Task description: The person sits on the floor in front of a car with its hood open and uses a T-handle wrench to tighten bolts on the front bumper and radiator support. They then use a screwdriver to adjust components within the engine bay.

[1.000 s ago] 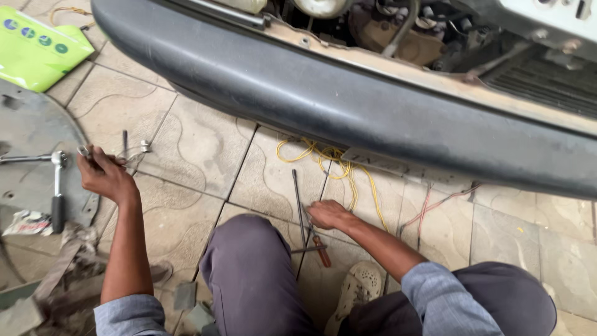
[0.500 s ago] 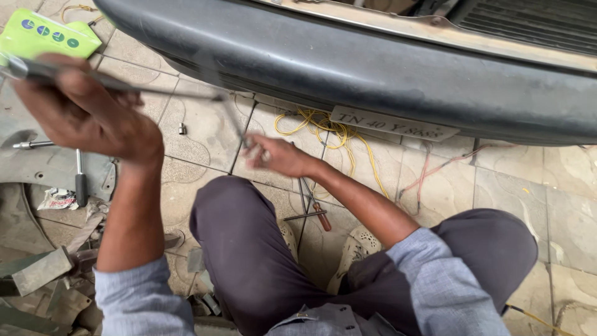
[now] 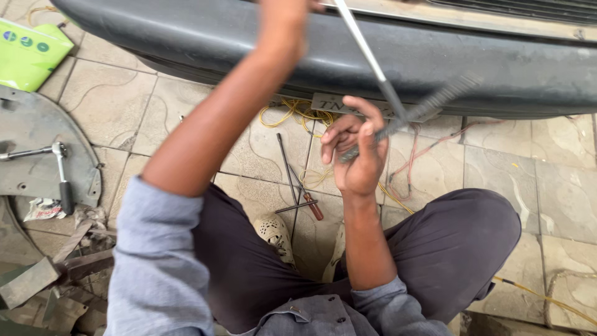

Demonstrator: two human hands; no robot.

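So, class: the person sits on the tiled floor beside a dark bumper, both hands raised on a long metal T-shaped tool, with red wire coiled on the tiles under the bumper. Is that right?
Not quite. The head view shows the coiled wire under the bumper is yellow, not red. The rest stands: the left hand and right hand are raised on the T-shaped tool.

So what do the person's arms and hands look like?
Both arms wear grey-blue sleeves pushed up near the elbows, so the forearms are bare. The left hand and right hand have no gloves, rings or watch that I can see.
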